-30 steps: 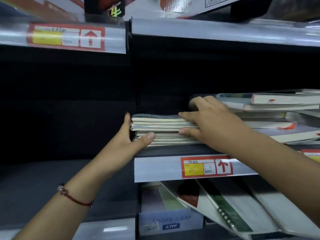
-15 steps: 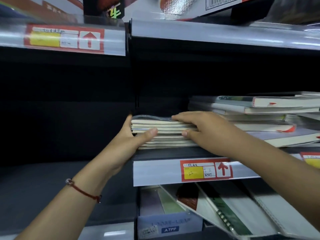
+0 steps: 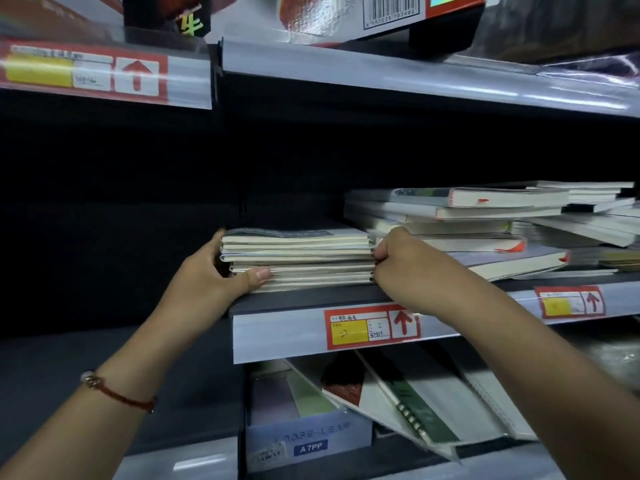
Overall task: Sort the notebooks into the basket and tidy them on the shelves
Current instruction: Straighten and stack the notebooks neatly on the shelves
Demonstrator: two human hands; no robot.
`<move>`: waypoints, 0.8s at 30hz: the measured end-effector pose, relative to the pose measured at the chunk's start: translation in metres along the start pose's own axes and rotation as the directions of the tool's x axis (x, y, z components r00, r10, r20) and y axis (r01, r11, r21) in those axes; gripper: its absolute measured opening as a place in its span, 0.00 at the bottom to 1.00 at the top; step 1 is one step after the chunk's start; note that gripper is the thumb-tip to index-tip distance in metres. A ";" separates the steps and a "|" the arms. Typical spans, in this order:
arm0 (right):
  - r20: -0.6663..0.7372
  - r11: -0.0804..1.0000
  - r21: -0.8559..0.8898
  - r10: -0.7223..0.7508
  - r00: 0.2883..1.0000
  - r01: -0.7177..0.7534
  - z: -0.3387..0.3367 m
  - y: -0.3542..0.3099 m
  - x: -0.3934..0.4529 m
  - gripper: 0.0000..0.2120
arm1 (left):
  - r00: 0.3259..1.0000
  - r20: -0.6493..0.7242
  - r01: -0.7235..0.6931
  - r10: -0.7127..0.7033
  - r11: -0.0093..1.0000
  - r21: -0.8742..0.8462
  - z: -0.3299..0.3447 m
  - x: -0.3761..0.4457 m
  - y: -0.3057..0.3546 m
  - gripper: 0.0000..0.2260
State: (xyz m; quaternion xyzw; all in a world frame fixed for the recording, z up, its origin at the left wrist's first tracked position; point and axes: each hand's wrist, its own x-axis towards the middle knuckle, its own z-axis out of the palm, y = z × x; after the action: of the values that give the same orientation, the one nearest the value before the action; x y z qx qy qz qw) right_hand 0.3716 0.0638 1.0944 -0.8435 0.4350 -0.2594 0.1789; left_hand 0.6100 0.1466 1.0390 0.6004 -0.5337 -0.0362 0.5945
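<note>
1. Head view shows your two hands at the two ends of a short stack of notebooks (image 3: pixel 298 259), which lies flat on the middle shelf (image 3: pixel 277 303), close to its front edge and at its left end.
2. Your left hand (image 3: pixel 211 275) holds the left end of the stack: the thumb lies across the front of the lower notebooks, and the fingers go behind the stack, so I cannot see how far they curl.
3. Your right hand (image 3: pixel 398 261) is curled at the right end of the stack and its fingertips press or pinch the lower edges there. Whether it really grips some notebooks or only pushes them, I cannot tell surely.
4. The relation that matters: the long axis of the stack runs left to right, along the shelf edge, and it sits exactly between your hands. Both hands touch it, so neither is nearer.
5. Just beside the right hand there is a taller, untidy pile of books (image 3: pixel 467 223); some of them lie at an angle. The right end of your stack is very near to this pile.
6. My judgement: you are squaring the stack now. If you push it to the right, it can hit the untidy pile, so keep the push along the long axis small.
7. The basket is not visible here.
</note>
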 end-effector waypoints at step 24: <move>0.008 0.885 0.465 0.035 0.999 -0.035 0.015 -0.013 -0.004 0.35 | 0.964 0.137 0.267 -0.230 0.861 -0.432 0.015 0.001 0.003 0.47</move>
State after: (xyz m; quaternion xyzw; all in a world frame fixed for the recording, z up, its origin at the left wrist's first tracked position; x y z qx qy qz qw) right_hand 0.3870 0.0752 1.0879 -0.7681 0.3754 -0.3528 0.3802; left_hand 0.5983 0.1362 1.0381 0.5096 -0.4526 -0.2582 0.6847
